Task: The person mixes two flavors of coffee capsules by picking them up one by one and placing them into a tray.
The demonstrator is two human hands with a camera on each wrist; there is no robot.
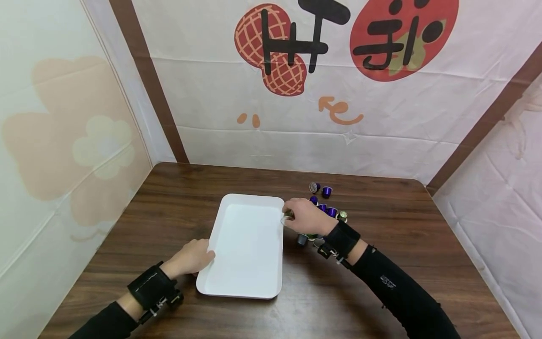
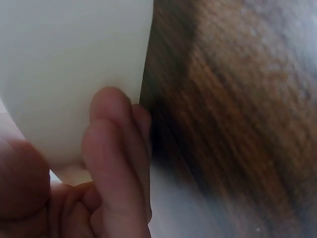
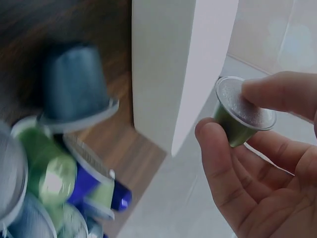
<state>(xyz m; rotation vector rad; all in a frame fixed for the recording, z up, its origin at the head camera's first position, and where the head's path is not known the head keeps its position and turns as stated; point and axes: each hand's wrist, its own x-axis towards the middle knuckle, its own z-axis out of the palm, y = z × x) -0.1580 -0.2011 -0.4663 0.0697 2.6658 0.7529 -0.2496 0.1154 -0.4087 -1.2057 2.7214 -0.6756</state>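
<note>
My right hand (image 1: 308,216) pinches a green coffee capsule (image 3: 235,126) between thumb and fingers, its foil lid facing the thumb, beside the right rim of a white tray (image 1: 247,245). With thumb over the rim and fingers beneath, my left hand (image 1: 192,256) grips the tray's left side. The left wrist view shows those fingertips (image 2: 111,106) against the tray's outer wall. A pile of coffee capsules lies right of the tray, partly hidden under my right hand; among them are a dark blue-grey capsule (image 3: 77,84), a green capsule (image 3: 49,168) and a purple capsule (image 1: 331,212).
Two purple capsules, one of them upright (image 1: 327,191), lie apart behind the pile. The brown wooden table (image 1: 381,263) runs back to a printed white cloth (image 1: 271,146), with more cloth walls (image 1: 84,141) at both sides.
</note>
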